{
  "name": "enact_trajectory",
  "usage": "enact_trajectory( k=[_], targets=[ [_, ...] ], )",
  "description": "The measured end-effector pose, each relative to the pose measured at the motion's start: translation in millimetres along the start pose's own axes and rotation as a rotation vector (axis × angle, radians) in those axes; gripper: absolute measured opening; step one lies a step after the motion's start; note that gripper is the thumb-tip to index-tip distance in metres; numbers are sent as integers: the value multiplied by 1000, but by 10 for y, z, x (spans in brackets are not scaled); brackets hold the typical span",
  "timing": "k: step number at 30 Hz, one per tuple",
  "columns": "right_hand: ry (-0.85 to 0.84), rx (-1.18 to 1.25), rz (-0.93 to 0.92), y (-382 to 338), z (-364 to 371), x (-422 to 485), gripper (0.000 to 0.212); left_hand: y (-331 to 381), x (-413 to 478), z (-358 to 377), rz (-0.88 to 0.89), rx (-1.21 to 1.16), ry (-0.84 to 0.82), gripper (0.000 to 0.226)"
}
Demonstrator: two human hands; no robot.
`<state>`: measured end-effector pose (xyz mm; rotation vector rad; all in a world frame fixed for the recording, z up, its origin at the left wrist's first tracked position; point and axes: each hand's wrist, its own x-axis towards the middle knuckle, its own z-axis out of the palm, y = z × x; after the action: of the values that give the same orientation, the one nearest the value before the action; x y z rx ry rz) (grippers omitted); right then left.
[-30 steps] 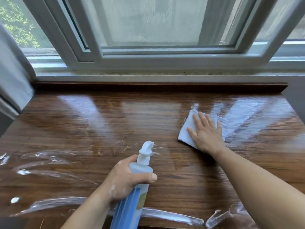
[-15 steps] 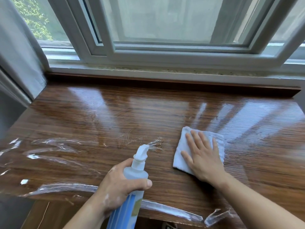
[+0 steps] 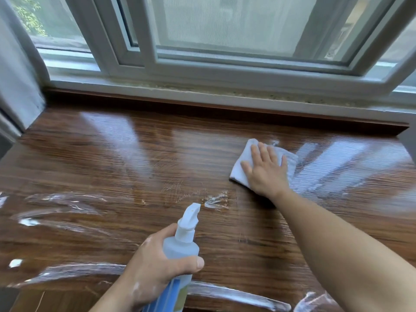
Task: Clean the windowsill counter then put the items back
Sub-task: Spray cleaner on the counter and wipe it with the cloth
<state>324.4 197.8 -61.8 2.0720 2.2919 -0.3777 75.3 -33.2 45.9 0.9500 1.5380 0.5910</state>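
The glossy brown wooden windowsill counter (image 3: 112,167) fills the view. My right hand (image 3: 265,174) lies flat with straight fingers on a folded white cloth (image 3: 242,167), pressing it on the counter right of centre. Wet streaks shine to the right of the cloth. My left hand (image 3: 155,269) grips a clear spray bottle (image 3: 180,248) with a white nozzle and blue label, held low at the front, nozzle tilted toward the counter's middle. Small white droplets (image 3: 216,200) sit just beyond the nozzle.
A white window frame (image 3: 144,70) runs along the back, above a dark wooden ledge. A grey curtain (image 3: 15,82) hangs at the far left. Torn clear film streaks (image 3: 65,203) cling along the counter's left and front edge.
My right hand has slid the cloth away from me and to the right, leaving wet streaks. The spray bottle in my left hand has barely moved. The camera tilted a little.
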Motion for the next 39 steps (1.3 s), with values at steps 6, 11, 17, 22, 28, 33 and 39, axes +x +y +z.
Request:
enact_trajectory(
  k=[6, 11, 17, 22, 28, 33, 39],
  targets=[
    [-13, 1, 13, -156, 39, 20, 76, -38, -16, -33, 23, 1, 24, 63],
    [4, -55, -185, -266, 276, -1052, 81, 12, -7, -112, 48, -11, -36, 60],
    [10, -112, -267, -354, 384, -1319, 77, 17, 30, -237, 52, -31, -29, 57],
    [-13, 14, -21, -485, 144, -162, 78, 29, 16, -239, 45, -44, -32, 55],
    [-56, 75, 40, -614, 39, 243, 77, 14, -44, -233, 50, -53, -12, 59],
    [10, -28, -171, -629, 287, -630, 79, 35, -56, -251, 68, -59, -14, 65],
    [45, -98, -306, -603, 544, -1412, 78, 25, -36, -315, 67, -77, -9, 65]
  ],
)
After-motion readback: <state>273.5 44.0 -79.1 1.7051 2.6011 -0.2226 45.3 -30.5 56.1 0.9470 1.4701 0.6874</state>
